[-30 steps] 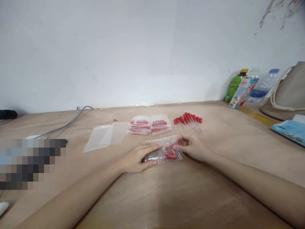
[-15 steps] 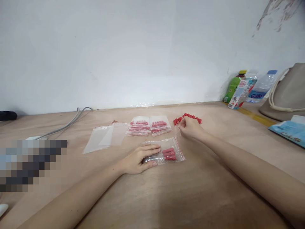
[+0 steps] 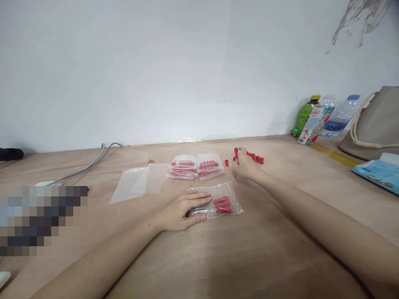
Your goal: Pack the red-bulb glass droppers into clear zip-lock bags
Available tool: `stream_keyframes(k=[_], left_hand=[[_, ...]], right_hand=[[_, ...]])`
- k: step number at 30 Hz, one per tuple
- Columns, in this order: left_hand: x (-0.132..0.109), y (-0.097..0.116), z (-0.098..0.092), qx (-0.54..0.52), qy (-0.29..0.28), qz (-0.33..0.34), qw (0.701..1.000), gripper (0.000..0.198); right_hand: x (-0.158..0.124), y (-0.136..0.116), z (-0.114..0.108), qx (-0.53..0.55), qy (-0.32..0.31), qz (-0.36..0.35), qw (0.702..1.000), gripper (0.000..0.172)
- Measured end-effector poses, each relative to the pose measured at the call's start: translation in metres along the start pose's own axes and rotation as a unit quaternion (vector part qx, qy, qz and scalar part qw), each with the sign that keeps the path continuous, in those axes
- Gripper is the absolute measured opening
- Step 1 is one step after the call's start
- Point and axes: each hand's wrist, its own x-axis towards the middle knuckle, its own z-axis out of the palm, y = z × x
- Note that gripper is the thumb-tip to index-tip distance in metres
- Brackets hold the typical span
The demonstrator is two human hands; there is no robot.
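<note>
My left hand (image 3: pixel 183 211) lies flat with its fingers stretched out on a clear zip bag (image 3: pixel 235 203), pressing it to the table. Inside that bag, several red-bulbed droppers (image 3: pixel 222 204) lie side by side. Farther right, my right hand (image 3: pixel 245 167) is closed, pinching a dropper (image 3: pixel 236 153) whose red bulb stands up above the fingers. Around this hand, more loose droppers (image 3: pixel 254 157) lie in a row, partly hidden behind it. One dropper (image 3: pixel 226 162) lies apart, just left of the hand.
Filled bags of droppers (image 3: pixel 183 168) are stacked in two piles behind my left hand. Flat bags (image 3: pixel 132 182) lie left of them. A grey cable (image 3: pixel 90 166) runs along the left. Bottles (image 3: pixel 305 116), a carton (image 3: pixel 311 124), a grey bag (image 3: pixel 374 120) and a blue packet (image 3: pixel 378 174) stand or lie at right.
My right hand has picked up a dropper from the row, and its red bulb now shows upright. My left hand stays on the bag. The view has shifted slightly.
</note>
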Motion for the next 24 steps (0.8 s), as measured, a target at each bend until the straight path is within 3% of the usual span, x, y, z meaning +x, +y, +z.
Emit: stream_keyframes(k=[3,7,12,16,20,24], left_hand=[[0.001,0.000,0.000,-0.006,0.004,-0.002,1.000,0.045],[0.002,-0.001,0.000,-0.008,0.005,0.000,1.000,0.046],[0.002,-0.001,0.001,-0.007,0.010,0.007,1.000,0.046],[0.000,-0.002,0.001,0.003,0.006,0.008,1.000,0.047],[-0.002,-0.002,0.001,0.012,0.000,-0.005,1.000,0.050],[-0.003,-0.001,0.000,0.017,0.001,-0.008,1.000,0.054]], right_hand=[[-0.018,0.018,-0.005,0.182,0.027,-0.006,0.983,0.065],[-0.050,0.033,-0.005,0.368,0.037,0.036,0.928,0.070],[-0.071,0.025,0.005,0.472,0.059,0.062,0.877,0.063],[-0.072,0.018,0.012,0.521,0.025,0.061,0.851,0.055],[-0.073,0.020,0.010,0.522,-0.031,0.072,0.850,0.048],[-0.076,0.023,0.004,0.457,-0.096,0.055,0.882,0.040]])
